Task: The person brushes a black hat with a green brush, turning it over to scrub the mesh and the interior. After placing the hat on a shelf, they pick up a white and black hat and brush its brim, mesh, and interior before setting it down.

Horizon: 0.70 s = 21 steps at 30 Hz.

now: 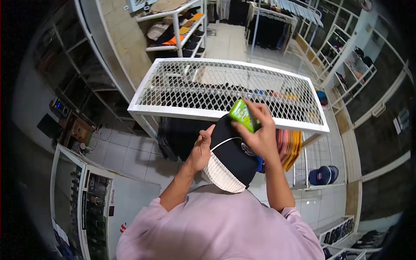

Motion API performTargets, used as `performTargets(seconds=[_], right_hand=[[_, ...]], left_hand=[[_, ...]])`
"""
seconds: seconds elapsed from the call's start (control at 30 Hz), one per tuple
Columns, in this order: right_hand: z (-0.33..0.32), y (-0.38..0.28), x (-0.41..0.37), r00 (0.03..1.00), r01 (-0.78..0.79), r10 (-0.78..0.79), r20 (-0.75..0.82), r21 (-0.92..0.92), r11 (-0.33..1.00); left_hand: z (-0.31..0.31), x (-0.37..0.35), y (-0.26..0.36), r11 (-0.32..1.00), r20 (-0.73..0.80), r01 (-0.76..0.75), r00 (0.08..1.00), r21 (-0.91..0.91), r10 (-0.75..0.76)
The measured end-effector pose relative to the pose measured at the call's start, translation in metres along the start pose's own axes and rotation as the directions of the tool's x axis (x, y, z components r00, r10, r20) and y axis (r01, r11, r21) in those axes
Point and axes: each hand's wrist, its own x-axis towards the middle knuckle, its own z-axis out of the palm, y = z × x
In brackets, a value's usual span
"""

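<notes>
A black cap (229, 151) with a cream, patterned panel at its near end and a thin white line across it is held in front of my chest. My left hand (200, 149) grips its left side, thumb and fingers at the edge. Over the cap's far right part, my right hand (262, 134) is closed round a small bright green block with a printed pattern (241, 113). The block's lower face, hidden from view, overlaps the black fabric. A round emblem (247, 149) shows on the cap near my right wrist.
Just beyond my hands stands a white mesh-topped rack (173, 108), with folded orange and pink cloths (292, 147) below. Another cap (323, 175) sits on a low shelf at right. A glass display case (82, 203) stands at left, and stocked shelves (177, 34) are farther back.
</notes>
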Motion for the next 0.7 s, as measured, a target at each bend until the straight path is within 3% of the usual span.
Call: performTargets(seconds=[0.03,0.1,0.13,0.17,0.23,0.3,0.33,0.37,0.43,0.5,0.57,0.63,0.7], right_hand=[[0.008,-0.006,-0.001,0.998,0.055,-0.055,0.039,0.009,0.998],[0.016,-0.014,0.004,0.914,0.24,-0.254,0.317,0.083,0.967],[0.019,-0.013,0.01,0.938,0.196,-0.215,0.271,0.097,0.976],[0.022,-0.009,0.014,0.96,0.146,-0.169,0.225,0.114,0.983],[0.03,0.002,0.03,0.996,0.077,-0.08,0.036,0.062,0.995],[0.039,-0.003,0.025,0.992,0.07,-0.079,0.101,0.089,0.994],[0.044,-0.009,0.019,0.96,0.174,-0.193,0.201,0.109,0.979],[0.044,-0.012,0.018,0.892,0.269,-0.317,0.321,0.184,0.945],[0.046,-0.011,0.023,0.898,0.155,-0.24,0.368,0.246,0.957],[0.05,-0.001,0.035,0.975,0.056,-0.102,0.196,0.229,0.972],[0.057,-0.002,0.033,0.99,0.047,-0.069,0.12,0.175,0.983],[0.06,-0.011,0.017,0.925,0.206,-0.257,0.281,0.199,0.958],[0.054,-0.014,0.021,0.826,0.25,-0.355,0.439,0.279,0.927]], left_hand=[[-0.007,0.004,0.0,0.999,-0.023,-0.005,1.0,-0.045,0.004],[-0.007,-0.002,0.058,0.994,0.079,-0.081,0.993,-0.073,0.087],[-0.015,-0.005,0.054,0.997,0.045,-0.077,0.996,0.017,0.076],[-0.021,-0.014,0.046,0.968,-0.094,0.035,0.996,0.248,-0.012],[-0.025,-0.017,0.041,0.976,-0.153,0.026,0.988,0.214,0.007],[-0.025,-0.023,0.049,0.975,-0.199,0.039,0.98,0.219,0.006],[-0.025,-0.023,0.054,0.973,-0.233,0.048,0.973,0.224,0.005],[-0.039,-0.011,0.042,0.997,-0.06,-0.067,0.996,0.049,0.07],[-0.039,-0.025,0.041,0.982,-0.149,-0.014,0.988,0.188,0.042],[-0.037,-0.031,0.039,0.986,-0.219,0.017,0.975,0.168,0.02],[-0.034,-0.038,0.043,0.989,-0.295,0.053,0.955,0.138,-0.01],[-0.031,-0.04,0.052,0.982,-0.314,0.097,0.948,0.159,-0.043],[-0.032,-0.042,0.052,0.984,-0.317,0.091,0.948,0.155,-0.038]])
